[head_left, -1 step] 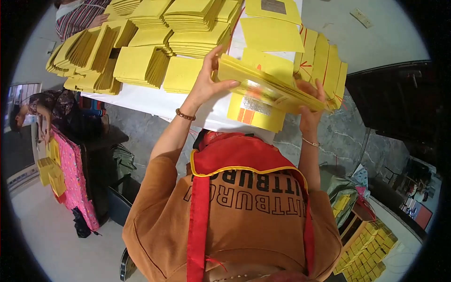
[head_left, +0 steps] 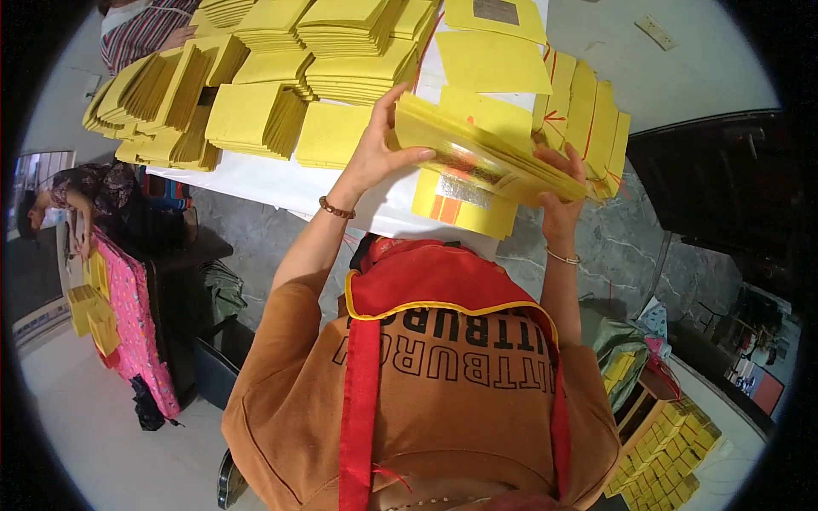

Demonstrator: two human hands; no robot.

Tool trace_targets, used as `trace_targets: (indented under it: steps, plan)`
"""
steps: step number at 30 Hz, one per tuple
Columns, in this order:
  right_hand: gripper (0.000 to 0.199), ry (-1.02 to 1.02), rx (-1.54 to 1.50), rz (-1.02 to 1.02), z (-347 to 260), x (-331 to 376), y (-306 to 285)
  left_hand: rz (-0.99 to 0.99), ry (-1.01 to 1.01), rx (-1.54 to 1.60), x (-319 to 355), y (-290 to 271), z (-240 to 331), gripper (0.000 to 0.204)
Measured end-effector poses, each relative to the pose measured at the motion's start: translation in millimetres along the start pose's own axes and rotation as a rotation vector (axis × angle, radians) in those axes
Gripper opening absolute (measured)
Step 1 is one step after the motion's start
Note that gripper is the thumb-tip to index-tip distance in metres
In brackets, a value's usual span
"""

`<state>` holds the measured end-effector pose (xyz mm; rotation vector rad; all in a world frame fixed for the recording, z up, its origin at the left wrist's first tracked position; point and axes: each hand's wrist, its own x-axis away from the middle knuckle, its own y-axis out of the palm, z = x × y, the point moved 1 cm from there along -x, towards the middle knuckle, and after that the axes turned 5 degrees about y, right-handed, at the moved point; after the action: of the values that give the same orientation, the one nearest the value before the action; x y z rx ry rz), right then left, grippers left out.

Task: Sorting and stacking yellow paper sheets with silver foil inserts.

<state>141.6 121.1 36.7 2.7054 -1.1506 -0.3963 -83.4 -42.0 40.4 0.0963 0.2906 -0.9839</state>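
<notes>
I hold a thin stack of yellow paper sheets tilted up over the table, its front showing a shiny foil patch and orange marks. My left hand grips its left end, thumb on the front face. At its right end, my right hand has fingers and thumb closed round the edge. Under it on the white-covered table lie more yellow sheets with a silver patch and orange bars. The held stack partly hides them.
Thick folded bundles of yellow paper fill the table's left and far side. Red-tied yellow bundles lie at the right. A person in a striped top is far left; another bends by a pink-covered table. Yellow blocks are piled lower right.
The held stack has tipped very slightly, so its foil patch catches the light differently. Both hands keep their grip in nearly the same place.
</notes>
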Motion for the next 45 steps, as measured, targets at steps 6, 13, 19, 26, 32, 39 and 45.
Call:
trace_targets:
  steps: [6, 13, 19, 26, 32, 39, 45]
  plan:
    - [0.063, 0.018, 0.047, -0.038, 3.7, 3.7, -7.1, -0.09, -0.087, 0.117, 1.3, -0.3, 1.9, 0.075]
    - [0.029, -0.221, 0.219, -0.102, -21.8, -7.0, -0.8, 0.004, -0.007, 0.196, -10.7, 7.1, 12.0, 0.072]
    - [0.016, -0.142, 0.246, -0.099, -22.5, -6.6, -0.3, -0.109, 0.307, -0.341, -39.9, -9.6, 56.0, 0.063]
    - [0.018, -0.098, 0.187, -0.08, -20.4, -2.9, 1.9, -0.712, 0.64, -1.049, -61.0, 25.9, 78.2, 0.033]
    - [0.031, -0.08, 0.146, -0.102, -30.7, 2.9, 7.9, -0.709, 0.735, -1.02, -59.1, 23.0, 74.3, 0.017]
    - [0.02, -0.167, 0.2, -0.013, -35.1, -7.1, 2.0, -0.639, 0.65, -0.992, -53.9, 23.0, 75.8, 0.014]
    - [0.015, -0.062, 0.144, -0.019, -19.1, -7.1, -5.0, -0.519, 0.505, -0.81, -49.3, 0.9, 69.0, 0.02]
